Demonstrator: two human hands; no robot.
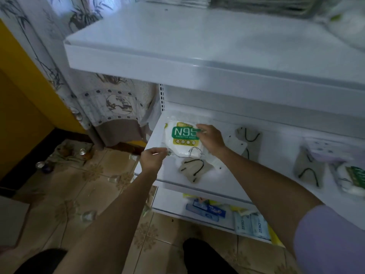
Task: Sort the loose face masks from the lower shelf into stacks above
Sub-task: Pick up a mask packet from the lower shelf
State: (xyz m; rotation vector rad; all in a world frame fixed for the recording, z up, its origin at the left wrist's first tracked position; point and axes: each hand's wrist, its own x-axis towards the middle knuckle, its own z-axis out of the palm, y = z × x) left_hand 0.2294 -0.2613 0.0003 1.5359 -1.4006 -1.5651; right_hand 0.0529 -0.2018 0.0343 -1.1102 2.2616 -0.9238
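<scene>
Fingers [159, 153] of the left hand [153, 158] pinch the lower-left corner of the clear wrapper on an N95 mask packet [182, 135]; the right hand [212, 138] curls its fingers over the packet's right edge; the packet is at the left end of the middle shelf [227, 182], though whether it rests there I cannot tell; a beige mask [194, 169] with black ear loops lies just in front of it; a second N95 packet [353, 178] lies well to the right on the same shelf; blue packets [206, 211] sit on the lower shelf [173, 204]; the upper shelf [197, 40] juts out above.
</scene>
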